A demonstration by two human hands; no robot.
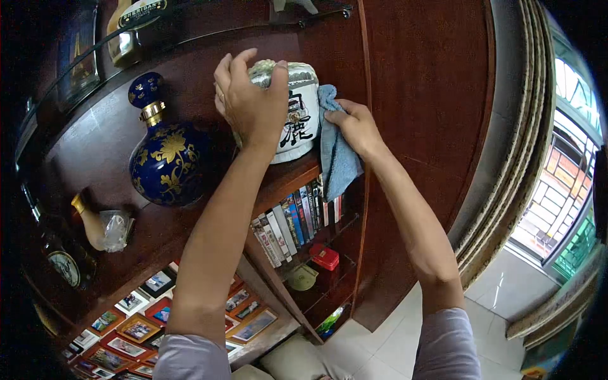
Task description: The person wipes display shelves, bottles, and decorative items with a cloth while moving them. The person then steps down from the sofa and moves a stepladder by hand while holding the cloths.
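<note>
A white jar (303, 117) with black brushed characters stands on the wooden shelf, near its right end. My left hand (250, 101) is around its upper left side, thumb toward the front, with the fingertips partly past the rim. In my right hand (356, 126) a blue cloth (339, 161) is pinched between thumb and fingers. The cloth hangs down beside the jar's right side, over the shelf's edge. To the left of the jar stands a round dark blue bottle (168, 164) with gold flowers and a gold collar.
A glass shelf (101, 41) holding a Sheridan's bottle (123, 47) runs above. Small bottles, including a dark one (63, 259), stand at the lower left. Below are a row of cases (278, 231), a red tin (324, 256) and framed photos (136, 329). A wooden panel (424, 95) rises on the right.
</note>
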